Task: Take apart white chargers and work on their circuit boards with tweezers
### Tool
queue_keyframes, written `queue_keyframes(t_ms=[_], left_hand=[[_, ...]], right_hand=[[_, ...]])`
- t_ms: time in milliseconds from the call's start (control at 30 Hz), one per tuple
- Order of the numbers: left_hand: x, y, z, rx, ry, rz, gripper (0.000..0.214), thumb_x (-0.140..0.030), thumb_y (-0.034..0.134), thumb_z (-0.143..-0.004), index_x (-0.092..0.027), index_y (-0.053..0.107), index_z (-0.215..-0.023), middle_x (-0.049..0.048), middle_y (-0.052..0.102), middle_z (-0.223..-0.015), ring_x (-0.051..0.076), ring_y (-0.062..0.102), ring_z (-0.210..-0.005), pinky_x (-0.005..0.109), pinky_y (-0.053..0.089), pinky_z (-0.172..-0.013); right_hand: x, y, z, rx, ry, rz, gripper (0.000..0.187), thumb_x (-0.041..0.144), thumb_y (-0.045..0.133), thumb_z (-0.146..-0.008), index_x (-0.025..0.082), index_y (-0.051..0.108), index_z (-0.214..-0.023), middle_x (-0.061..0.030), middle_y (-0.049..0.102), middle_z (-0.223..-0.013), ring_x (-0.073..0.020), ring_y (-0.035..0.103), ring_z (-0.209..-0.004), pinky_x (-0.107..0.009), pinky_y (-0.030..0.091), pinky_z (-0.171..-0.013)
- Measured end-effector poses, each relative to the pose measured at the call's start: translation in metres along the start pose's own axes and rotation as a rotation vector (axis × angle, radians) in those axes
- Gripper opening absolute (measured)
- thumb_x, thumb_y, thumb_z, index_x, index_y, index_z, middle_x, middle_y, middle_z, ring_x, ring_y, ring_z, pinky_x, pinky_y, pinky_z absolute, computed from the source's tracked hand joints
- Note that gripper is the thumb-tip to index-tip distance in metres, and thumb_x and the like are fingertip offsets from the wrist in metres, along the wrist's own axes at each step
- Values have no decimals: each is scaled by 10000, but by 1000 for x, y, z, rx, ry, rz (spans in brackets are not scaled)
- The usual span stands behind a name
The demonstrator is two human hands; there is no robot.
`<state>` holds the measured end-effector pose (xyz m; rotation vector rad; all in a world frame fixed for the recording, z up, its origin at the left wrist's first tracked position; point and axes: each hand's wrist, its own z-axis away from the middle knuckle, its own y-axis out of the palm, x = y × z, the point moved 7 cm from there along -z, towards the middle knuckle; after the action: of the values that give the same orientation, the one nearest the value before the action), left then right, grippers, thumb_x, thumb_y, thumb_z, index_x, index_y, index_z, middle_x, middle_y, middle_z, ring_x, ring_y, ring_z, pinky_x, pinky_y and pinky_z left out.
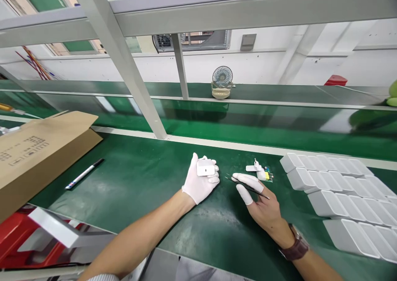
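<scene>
My left hand, in a white glove, is turned palm up over the green table. Its fingers curl round a white charger, whose face with a small dark port points toward me. My right hand, with white finger cots, pinches black tweezers. Their thin tips point left, a little apart from the charger. Just beyond my right hand lie white plastic charger parts and a small circuit board with yellow components.
Rows of white plastic cases stand at the right. A marker pen and a cardboard box lie at the left. A metal post rises from the table's back edge. A small fan sits on the shelf behind.
</scene>
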<state>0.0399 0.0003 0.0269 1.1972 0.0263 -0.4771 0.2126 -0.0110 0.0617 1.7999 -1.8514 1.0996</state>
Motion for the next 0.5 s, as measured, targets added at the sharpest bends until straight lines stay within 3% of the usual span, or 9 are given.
queue_keyframes(t_ms=[267,500], left_hand=[[0,-2,-1,1,-11,32,622,-683,467,-920,-95,662,-865,101,591,-747,112,454,-561,219,359,-499],[-1,-3,-1,-13,-6,67,677,-726,452,-902,-84,665,-862,105,588,-757,102,443,-557,222,380,-506]], right_hand=[[1,8,8,101,-49,71,421,101,639,-916,239,607,-1313,-74,693,-1210,-202,673,-1102,-371,570,-993],[0,14,11,176,-56,105,462,116,612,-935,242,549,-1375,-102,666,-1258,-226,656,-1146,-412,577,-995]])
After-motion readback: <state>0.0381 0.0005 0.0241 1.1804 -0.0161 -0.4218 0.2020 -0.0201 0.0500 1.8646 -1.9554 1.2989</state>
